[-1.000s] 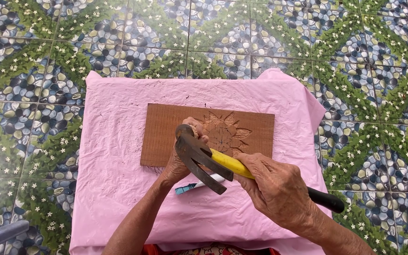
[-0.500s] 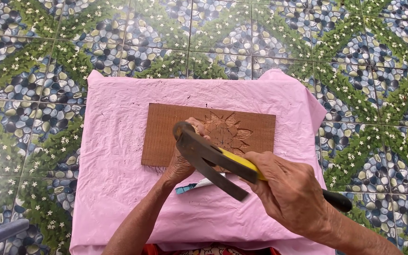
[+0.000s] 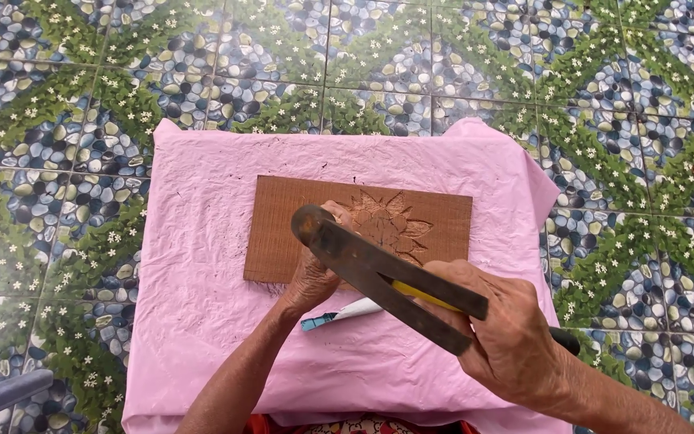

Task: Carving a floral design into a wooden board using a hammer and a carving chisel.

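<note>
Steel hammer (image 3: 379,269), head-heavy and rigid, clamped by right hand (image 3: 516,341) mid-handle; left hand (image 3: 315,277) fingers closed, contents hidden, on stiff carved board (image 3: 435,221).

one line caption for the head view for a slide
Right hand raises hammer over carved board steadied by left hand.

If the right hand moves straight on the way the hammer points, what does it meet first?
The right hand holds a hammer whose head points up-left. Its line first meets the left hand, which rests on the carved wooden board. Depth is unclear: the hammer head may be above that hand.
</note>
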